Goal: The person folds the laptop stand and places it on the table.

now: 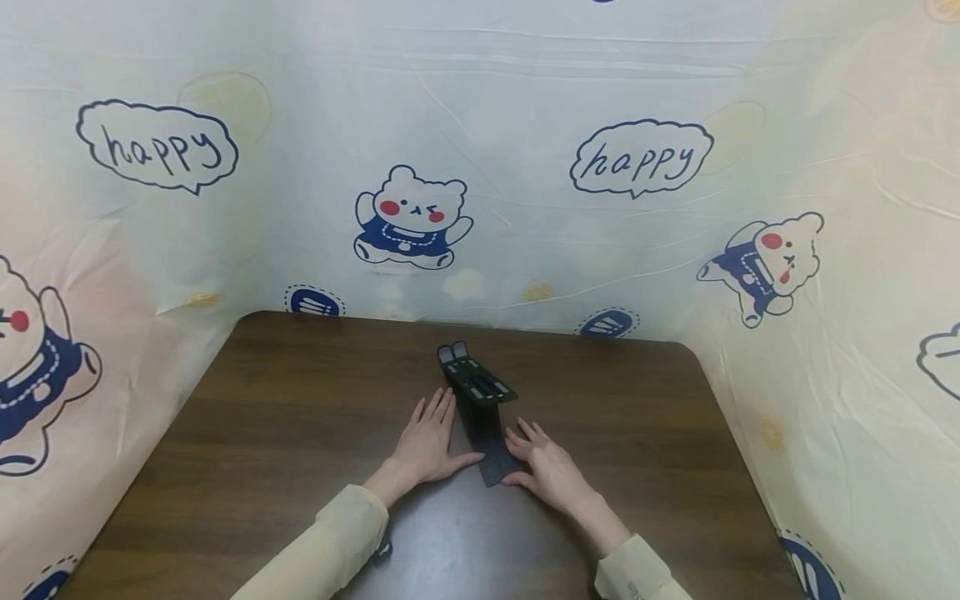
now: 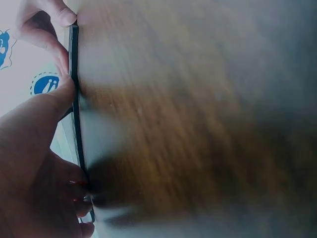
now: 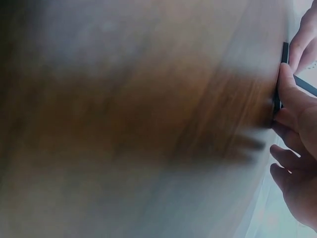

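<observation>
A black folding stand (image 1: 477, 417) is set on the brown table, with a flat base strip at its near end. Its slotted top plate (image 1: 480, 382) is raised at a slant, and two grey prongs (image 1: 453, 352) stick up at the far end. Along the stand's left edge lie the straight fingers of my left hand (image 1: 429, 442), its thumb reaching onto the base. My right hand (image 1: 551, 471) touches the base's right edge with thumb and fingers spread apart. Both wrist views show the base (image 2: 75, 59) edge-on as a thin dark strip, partly covered by the hands.
The brown wooden table (image 1: 285, 442) has rounded far corners. A pale curtain (image 1: 517, 100) printed with bears and the word "happy" hangs behind it and on both sides. A small dark object (image 1: 384, 550), partly hidden, shows beside the left sleeve.
</observation>
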### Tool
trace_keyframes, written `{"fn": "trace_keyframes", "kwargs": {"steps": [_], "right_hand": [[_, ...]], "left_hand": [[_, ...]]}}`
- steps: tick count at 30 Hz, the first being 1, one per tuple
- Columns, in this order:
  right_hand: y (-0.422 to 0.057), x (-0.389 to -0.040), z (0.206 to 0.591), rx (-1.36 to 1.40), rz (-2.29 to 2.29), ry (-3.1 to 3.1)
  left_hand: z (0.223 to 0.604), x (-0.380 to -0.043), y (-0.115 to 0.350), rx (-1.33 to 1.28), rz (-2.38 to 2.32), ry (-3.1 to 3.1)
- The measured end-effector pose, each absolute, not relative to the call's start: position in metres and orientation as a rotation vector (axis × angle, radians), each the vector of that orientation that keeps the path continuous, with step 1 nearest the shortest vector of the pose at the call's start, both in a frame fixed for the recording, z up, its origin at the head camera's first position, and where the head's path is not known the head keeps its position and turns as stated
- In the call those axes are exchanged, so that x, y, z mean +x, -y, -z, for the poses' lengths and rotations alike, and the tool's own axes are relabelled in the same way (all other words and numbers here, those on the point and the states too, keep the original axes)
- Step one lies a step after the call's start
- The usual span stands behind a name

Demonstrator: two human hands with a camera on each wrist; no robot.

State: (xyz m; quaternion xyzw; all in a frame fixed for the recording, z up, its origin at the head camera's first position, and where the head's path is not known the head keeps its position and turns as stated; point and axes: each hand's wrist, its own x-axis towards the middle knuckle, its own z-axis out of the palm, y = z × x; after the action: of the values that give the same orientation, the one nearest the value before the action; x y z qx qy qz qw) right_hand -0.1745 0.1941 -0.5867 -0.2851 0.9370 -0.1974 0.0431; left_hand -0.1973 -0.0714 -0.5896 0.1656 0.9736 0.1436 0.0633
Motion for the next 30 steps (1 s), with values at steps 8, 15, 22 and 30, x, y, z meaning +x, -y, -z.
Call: {"fn": "trace_keyframes", "kwargs": {"steps": [8,15,22,30], "right_hand": [[-0.191,-0.172,0.586,-0.919,0.549,-2.892],[-0.186,-0.169,0.586,-0.927,0.544,-2.893],[-0.177,-0.164,0.586,-0.88,0.528,-2.913],[-0.168,-0.158,0.588,-0.882,0.503,-2.978]], "left_hand": [[0.589,-0.199,0.074,0.525,-0.43,-2.922],[0.59,-0.202,0.077,0.541,-0.429,-2.904],[0.589,-0.202,0.078,0.546,-0.427,-2.9],[0.59,-0.204,0.078,0.548,-0.426,-2.897]]}}
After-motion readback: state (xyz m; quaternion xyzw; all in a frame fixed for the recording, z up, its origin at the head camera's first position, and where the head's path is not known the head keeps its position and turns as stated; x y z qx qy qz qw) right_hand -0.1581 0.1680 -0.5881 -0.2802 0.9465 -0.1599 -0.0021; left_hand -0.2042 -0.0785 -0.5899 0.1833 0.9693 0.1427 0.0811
